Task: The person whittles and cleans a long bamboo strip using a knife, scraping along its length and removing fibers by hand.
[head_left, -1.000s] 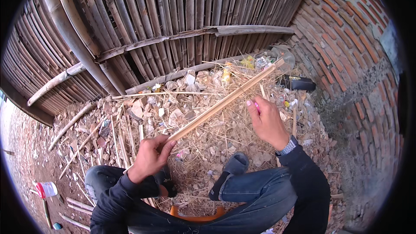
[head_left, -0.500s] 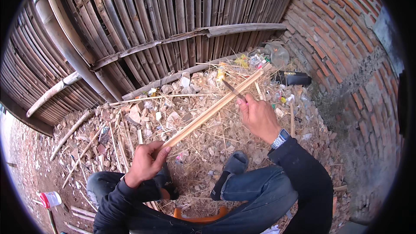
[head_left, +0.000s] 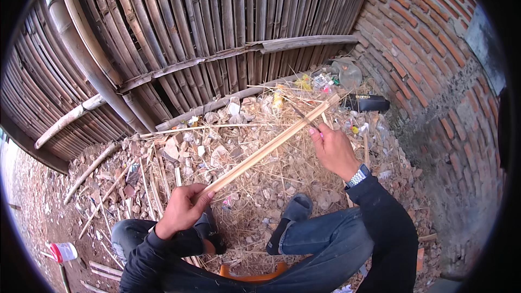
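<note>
A long pale bamboo strip point(head_left: 266, 151) slants up from left to right in front of me. My left hand point(head_left: 187, 206) is closed round its lower, near end. My right hand point(head_left: 334, 149) is closed on the handle of a knife point(head_left: 300, 113), mostly hidden by the fingers. The dark blade crosses the strip near its far end, its tip pointing up and left. From this view I cannot tell how deep the edge sits in the wood.
Ahead stands a bamboo slat wall point(head_left: 217, 16), with a brick wall point(head_left: 429, 49) on the right. Stones, shavings and litter cover the ground. A black case point(head_left: 369, 102) and a clear round container point(head_left: 347, 73) lie in the corner. A red-and-white tub point(head_left: 63, 252) is at left, an orange stool point(head_left: 252, 278) beneath me.
My right hand and the knife have moved a little right and down, toward me. The strip is still held in my left hand, tilted much as before.
</note>
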A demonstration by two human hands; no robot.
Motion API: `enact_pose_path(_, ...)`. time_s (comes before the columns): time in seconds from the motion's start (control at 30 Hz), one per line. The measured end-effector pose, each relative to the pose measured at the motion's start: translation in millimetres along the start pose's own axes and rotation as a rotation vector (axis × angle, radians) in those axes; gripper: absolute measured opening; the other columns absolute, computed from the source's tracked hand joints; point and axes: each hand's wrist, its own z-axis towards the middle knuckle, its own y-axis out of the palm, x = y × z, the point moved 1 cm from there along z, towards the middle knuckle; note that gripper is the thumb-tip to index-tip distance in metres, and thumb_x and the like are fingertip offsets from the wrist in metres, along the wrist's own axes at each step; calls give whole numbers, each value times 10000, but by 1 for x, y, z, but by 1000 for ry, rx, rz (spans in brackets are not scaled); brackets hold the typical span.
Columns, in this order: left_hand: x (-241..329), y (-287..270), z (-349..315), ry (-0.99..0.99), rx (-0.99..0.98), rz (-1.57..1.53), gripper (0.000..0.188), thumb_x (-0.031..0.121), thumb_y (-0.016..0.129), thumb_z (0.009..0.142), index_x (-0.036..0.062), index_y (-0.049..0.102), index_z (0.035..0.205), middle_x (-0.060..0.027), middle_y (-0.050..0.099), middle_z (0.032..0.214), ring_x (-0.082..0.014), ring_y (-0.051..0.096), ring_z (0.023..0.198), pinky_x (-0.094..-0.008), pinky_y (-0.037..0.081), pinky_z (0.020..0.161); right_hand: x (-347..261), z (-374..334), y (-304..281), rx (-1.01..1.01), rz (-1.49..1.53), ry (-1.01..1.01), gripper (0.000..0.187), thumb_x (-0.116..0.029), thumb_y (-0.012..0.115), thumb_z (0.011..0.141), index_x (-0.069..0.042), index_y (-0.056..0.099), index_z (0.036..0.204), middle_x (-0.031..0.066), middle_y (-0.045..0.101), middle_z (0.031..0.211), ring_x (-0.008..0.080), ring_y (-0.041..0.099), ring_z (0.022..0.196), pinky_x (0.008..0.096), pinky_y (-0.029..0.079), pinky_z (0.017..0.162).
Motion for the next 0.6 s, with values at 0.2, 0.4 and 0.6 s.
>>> enact_pose_path(0.2, 6, -2, 2, -14, 1, -2, 301, 267, 702, 1038, -19, 738, 949, -4, 613, 642, -65, 531, 593, -292, 419, 540, 29, 7, -3, 139, 12, 27, 449, -375, 508, 1097, 16, 642, 920, 233, 621, 601, 466, 641, 585, 568, 488, 570)
enact_pose_path(0.4, 6, -2, 4, -14, -7, 14, 296, 261, 699, 1037, -19, 737, 949, -13, 623, 639, -75, 540, 584, -299, 427, 539, 28, 6, -3, 106, 9, 74, 448, -360, 507, 1099, 26, 648, 921, 244, 641, 636, 468, 659, 635, 562, 503, 619)
enact_pose_path(0.6, 7, -2, 6, -17, -2, 11, 291, 254, 698, 1036, -23, 738, 960, -20, 631, 640, -81, 552, 581, -305, 438, 541, 26, 9, -4, 88, 14, 86, 452, -355, 501, 1102, 35, 646, 926, 252, 650, 659, 475, 664, 662, 571, 505, 642)
